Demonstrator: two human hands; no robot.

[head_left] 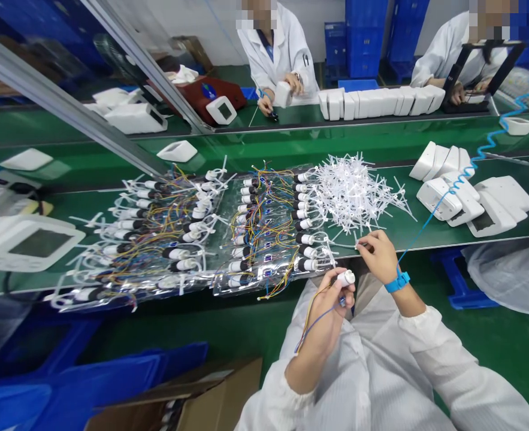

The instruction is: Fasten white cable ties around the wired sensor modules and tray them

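My left hand [329, 311] is closed around a small white cylindrical pump [347, 278] with thin coloured wires [311, 317] trailing down over my palm. My right hand [378, 254], wearing a blue wrist strap [398, 281], pinches a thin white plastic tube piece [358, 242] at the table's front edge. Just beyond it lies a heap of white plastic tube connectors [351, 191]. Clear trays [264, 227] with several wired pumps lie to the left of the heap on the green bench [426, 230].
White device housings [466, 197] lie at the right, more in a row [376, 102] on the far bench where two people in white coats work. A white monitor unit [21, 242] sits at left. A cardboard box [210, 401] and blue bins [66, 383] stand below.
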